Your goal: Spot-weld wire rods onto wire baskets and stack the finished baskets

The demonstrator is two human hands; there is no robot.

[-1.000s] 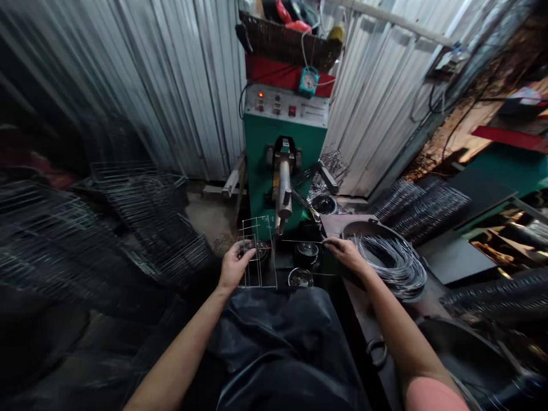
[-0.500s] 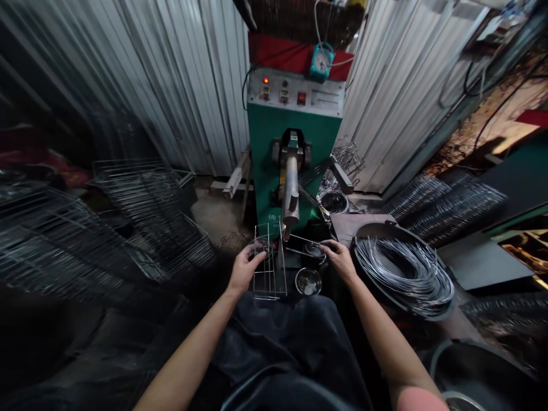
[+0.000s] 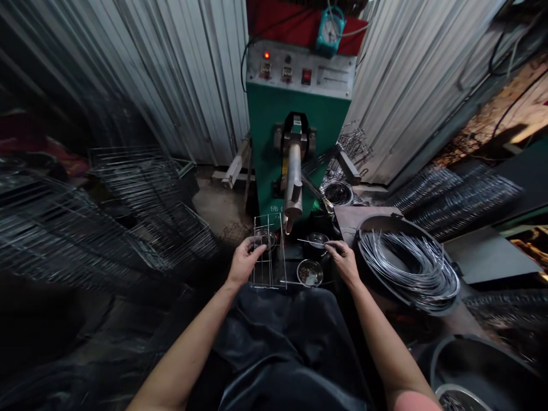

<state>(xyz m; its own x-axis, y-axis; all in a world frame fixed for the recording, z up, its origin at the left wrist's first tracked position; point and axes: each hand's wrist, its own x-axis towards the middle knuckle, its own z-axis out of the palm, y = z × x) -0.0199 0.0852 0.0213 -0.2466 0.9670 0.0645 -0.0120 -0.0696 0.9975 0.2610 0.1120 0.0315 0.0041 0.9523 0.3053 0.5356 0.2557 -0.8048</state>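
Observation:
My left hand is closed on the left side of a small wire rack, which stands upright over my lap. In my right hand a short thin metal rod is pinched near its right end, its free end pointing left toward the rack without touching it. Between and beyond the hands, the spot welder's round metal arm slopes down to a small electrode tip. The rack's upper right corner is close to this tip. Below the rod sits a metal bowl with small pieces in it.
The green machine body carries a control panel with a lit red lamp. At right, a round tub holds bundled wire rods. Stacks of wire racks fill the left side. A second tub is at lower right.
The view has tilted down slightly. The rod in my right hand has drawn away from the rack and electrode area, and now ends short of them. My left hand still holds the rack.

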